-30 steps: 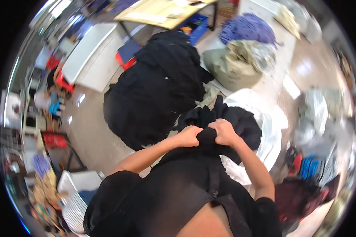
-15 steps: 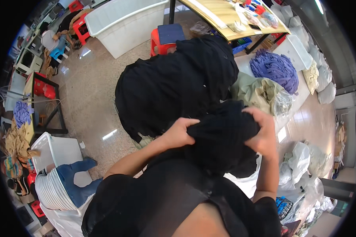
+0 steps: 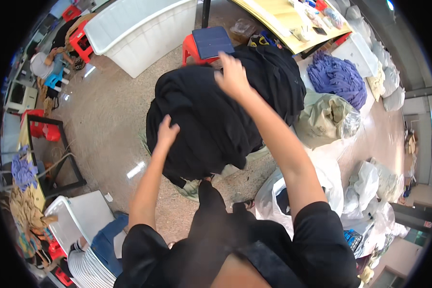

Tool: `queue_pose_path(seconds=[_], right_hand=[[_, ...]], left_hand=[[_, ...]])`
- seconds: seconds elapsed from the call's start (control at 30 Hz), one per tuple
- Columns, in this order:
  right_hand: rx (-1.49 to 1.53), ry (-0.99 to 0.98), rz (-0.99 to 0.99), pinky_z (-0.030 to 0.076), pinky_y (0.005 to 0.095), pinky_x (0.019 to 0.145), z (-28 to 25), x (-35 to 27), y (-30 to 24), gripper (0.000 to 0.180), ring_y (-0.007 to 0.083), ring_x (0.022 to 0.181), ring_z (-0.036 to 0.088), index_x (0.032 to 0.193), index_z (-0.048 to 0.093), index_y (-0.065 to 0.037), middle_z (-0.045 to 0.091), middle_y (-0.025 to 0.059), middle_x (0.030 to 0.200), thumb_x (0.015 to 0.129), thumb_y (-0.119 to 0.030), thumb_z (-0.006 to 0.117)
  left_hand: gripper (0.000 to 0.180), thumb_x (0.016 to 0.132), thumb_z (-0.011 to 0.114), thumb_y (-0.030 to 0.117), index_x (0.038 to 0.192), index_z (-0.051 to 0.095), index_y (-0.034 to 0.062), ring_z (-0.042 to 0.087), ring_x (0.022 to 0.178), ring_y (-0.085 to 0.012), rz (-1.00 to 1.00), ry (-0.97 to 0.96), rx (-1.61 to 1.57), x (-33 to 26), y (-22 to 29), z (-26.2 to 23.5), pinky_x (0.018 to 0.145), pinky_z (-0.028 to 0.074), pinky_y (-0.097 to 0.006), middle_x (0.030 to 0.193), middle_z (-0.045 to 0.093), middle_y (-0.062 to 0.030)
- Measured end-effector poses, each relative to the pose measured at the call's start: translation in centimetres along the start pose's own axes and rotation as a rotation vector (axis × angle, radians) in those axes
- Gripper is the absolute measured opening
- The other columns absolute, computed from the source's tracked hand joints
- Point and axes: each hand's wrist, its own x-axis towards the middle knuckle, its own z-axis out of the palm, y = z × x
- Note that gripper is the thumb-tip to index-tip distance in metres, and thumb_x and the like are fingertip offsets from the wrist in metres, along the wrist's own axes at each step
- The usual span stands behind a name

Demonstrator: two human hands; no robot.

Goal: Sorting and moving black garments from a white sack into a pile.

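Observation:
A large heap of black cloth (image 3: pixel 201 120) lies in front of me on a pale sack whose edge shows beneath it. Over the heap's left side is my left hand (image 3: pixel 167 132), its thumb and fingers apart. My right hand (image 3: pixel 233 77) reaches farther out, above the far part of the heap, fingers spread and nothing in them. Whether either hand touches the cloth I cannot tell. By my right leg a white plastic bag (image 3: pixel 266 197) stands open with something black inside.
Beyond the heap are a red stool (image 3: pixel 189 50) with a dark blue top, a big white bin (image 3: pixel 144 48) and a wooden table (image 3: pixel 269 21). Purple cloth (image 3: pixel 338 79) and a beige sack (image 3: pixel 321 125) lie to the right. At lower left, a person in stripes (image 3: pixel 89 261) is beside a white tub (image 3: pixel 65 211).
Both hands have let go of the black cloth bundle held near my body and stretched out over the heap. Black cloth now lies spread across the heap, and the white bag by my leg is uncovered.

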Motion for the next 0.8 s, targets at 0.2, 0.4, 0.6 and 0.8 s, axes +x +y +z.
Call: queue_pose_path(seconds=[0.2,0.4,0.6,0.8], right_hand=[[-0.231,-0.488,0.238,0.031,0.0594,0.097,7.2,-17.7,3.2,0.106,0.0444,0.126,0.031,0.143,0.023,-0.015,0.026,0.0206,0.143,0.058,-0.043,0.079],[-0.229,-0.459,0.287,0.034,0.0587,0.093,13.5,-16.6,6.1,0.109,0.0518,0.118,0.032,0.142,0.026,-0.014,0.031,0.0202,0.136,0.050,-0.034,0.082],[-0.134,-0.567,0.311,0.039,0.0456,0.089,17.7,-11.8,11.1,0.088,0.0308,0.116,0.042,0.138,0.039,-0.018,0.049,0.0068,0.127,0.060,-0.037,0.075],[-0.147,-0.226,0.430,0.038,0.0491,0.083,17.0,-14.1,10.1,0.076,0.0313,0.107,0.044,0.119,0.048,-0.018,0.052,0.0093,0.111,0.053,-0.039,0.080]], left_hand=[[0.111,0.068,0.076,0.037,0.146,0.001,0.0129,0.043,0.118,-0.0495,-0.275,-0.227,0.099,-4.1,-3.1,8.1,0.098,0.039,-0.046,0.139,0.021,-0.0364],[0.116,0.064,0.079,0.038,0.143,0.002,0.0025,0.044,0.113,-0.0527,-0.323,-0.215,0.315,-4.6,-0.9,10.2,0.095,0.042,-0.047,0.135,0.022,-0.0408],[0.114,0.070,0.072,0.053,0.143,0.004,-0.0019,0.051,0.105,-0.0510,-0.239,-0.175,0.468,-2.0,-2.4,11.1,0.089,0.046,-0.047,0.132,0.029,-0.0398],[0.112,0.072,0.070,0.053,0.143,0.003,-0.0035,0.037,0.121,-0.0512,-0.201,-0.154,0.450,-0.9,-4.4,13.2,0.100,0.037,-0.048,0.133,0.028,-0.0405]])
